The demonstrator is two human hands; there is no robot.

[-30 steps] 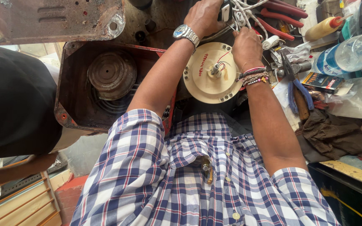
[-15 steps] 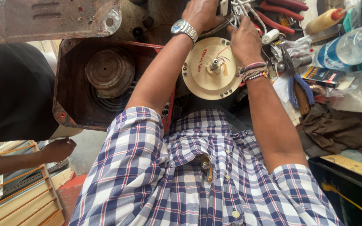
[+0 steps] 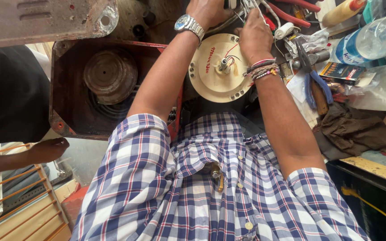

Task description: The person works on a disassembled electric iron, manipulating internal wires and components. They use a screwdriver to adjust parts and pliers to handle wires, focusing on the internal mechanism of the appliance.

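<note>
Wires (image 3: 251,6) from the cream round motor housing (image 3: 220,67) are what both your hands are working at, up at the top edge of the view. The housing lies flat on the cluttered bench, just below your hands, with its short shaft (image 3: 223,66) pointing up and thin red and dark leads running from the centre toward your right hand (image 3: 254,33). That hand is bunched over the wire ends, fingers curled as if pinching them, though the actual pinch is hidden. Your left hand (image 3: 208,11), the one with the metal wristwatch (image 3: 188,24), is half cut off by the frame, so I cannot tell what it has hold of.

As far as progress goes, the housing looks closed, with screws showing round its rim, and the wire ends are not yet tidied or joined, by my reading. Pliers with blue handles (image 3: 313,80) lie untouched beside your right forearm, and a rusty metal casing (image 3: 99,85) sits left of your left arm.
</note>
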